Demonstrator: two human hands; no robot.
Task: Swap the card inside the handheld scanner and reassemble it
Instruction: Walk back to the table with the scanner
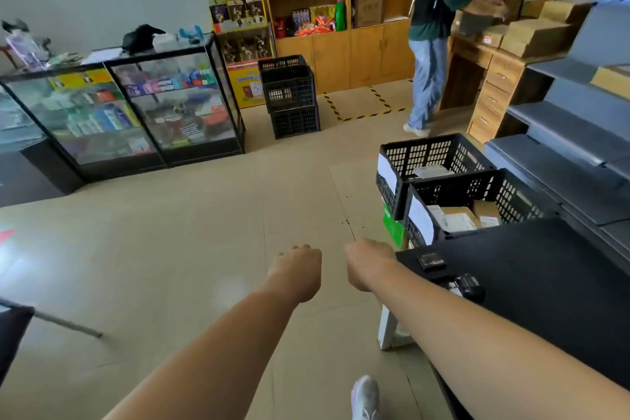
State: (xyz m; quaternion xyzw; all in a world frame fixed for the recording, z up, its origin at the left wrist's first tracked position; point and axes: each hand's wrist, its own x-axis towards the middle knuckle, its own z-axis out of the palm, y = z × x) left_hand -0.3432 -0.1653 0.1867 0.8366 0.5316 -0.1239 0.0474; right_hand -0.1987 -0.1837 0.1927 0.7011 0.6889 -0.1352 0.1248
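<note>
Both my arms are stretched out in front of me over the floor. My left hand (297, 264) is curled into a fist with nothing visible in it. My right hand (370, 261) is also a fist, at the left corner of a black table (545, 269). On that corner lies a small flat black part (432, 261), perhaps the scanner's battery or cover. Just behind my right forearm sits the black handheld scanner (468, 287), partly hidden by the arm. Neither hand touches these. No card is visible.
Two black crates (453, 187) with parcels stand beyond the table. A glass display counter (129, 112) is at the left, stacked crates (289, 99) behind. A person (433, 37) works at wooden shelves at the back right. My shoe (365, 397) shows at the bottom.
</note>
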